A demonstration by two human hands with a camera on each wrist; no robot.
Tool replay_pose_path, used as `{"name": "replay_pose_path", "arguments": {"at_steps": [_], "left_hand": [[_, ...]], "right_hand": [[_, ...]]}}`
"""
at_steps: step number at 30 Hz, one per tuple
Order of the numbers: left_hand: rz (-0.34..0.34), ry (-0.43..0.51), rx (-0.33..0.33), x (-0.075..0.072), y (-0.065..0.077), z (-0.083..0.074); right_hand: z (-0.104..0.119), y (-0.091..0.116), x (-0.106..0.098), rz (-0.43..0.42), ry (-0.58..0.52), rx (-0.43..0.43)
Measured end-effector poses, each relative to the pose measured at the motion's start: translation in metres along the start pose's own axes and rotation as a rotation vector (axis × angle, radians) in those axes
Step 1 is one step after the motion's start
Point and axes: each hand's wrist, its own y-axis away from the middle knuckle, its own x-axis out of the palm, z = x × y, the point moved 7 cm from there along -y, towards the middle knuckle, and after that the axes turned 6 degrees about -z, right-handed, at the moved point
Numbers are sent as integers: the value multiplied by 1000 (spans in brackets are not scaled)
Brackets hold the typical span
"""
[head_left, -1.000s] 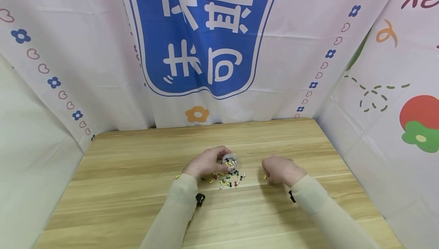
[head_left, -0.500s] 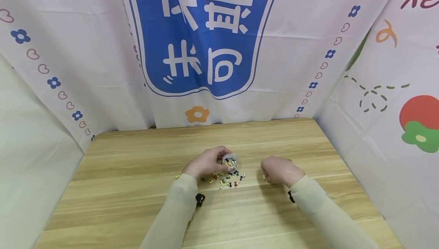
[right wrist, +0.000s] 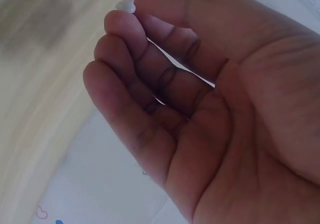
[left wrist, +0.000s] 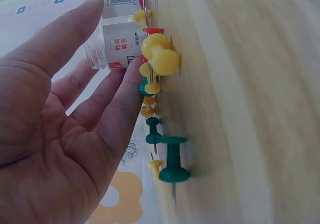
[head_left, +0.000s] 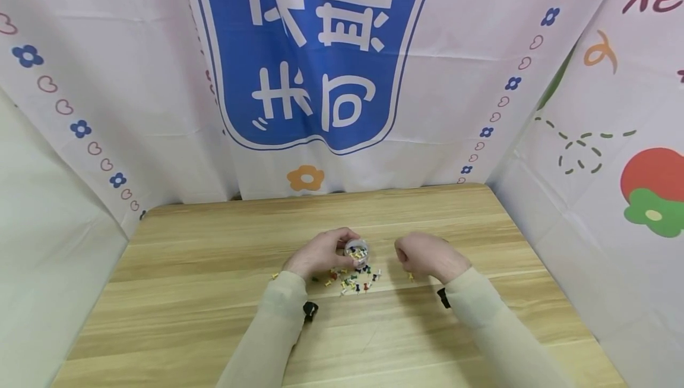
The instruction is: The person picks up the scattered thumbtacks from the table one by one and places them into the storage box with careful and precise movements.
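Note:
My left hand [head_left: 319, 252] grips a small clear plastic jar [left wrist: 122, 40], thumb on one side and fingers on the other. The jar stands open-topped on the table with push pins [head_left: 357, 254] of several colours inside, and its printed label shows in the left wrist view. To the right, over the table, my right hand [head_left: 430, 254] pinches a white push pin [right wrist: 127, 5] between thumb and fingertips. A lone yellow push pin [head_left: 411, 276] lies just below that hand. Loose push pins [head_left: 348, 284] in red, yellow, green, white and dark colours lie in front of the jar.
The wooden table [head_left: 203, 316] backs onto a hanging printed cloth [head_left: 427, 109]. Another yellow push pin [head_left: 275, 275] lies left of the left wrist. In the left wrist view, a green push pin [left wrist: 173, 159] lies close by the left hand.
My right hand has risen slightly from the table and moved left toward the jar, uncovering the lone yellow push pin. My left hand stays at the jar.

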Motion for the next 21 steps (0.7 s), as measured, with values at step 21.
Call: {"name": "replay_pose_path", "arguments": {"at_steps": [21], "left_hand": [[3,-5,8,1,-1,-1]], "right_hand": [[33,-27,-22,-159,5,-146]]}}
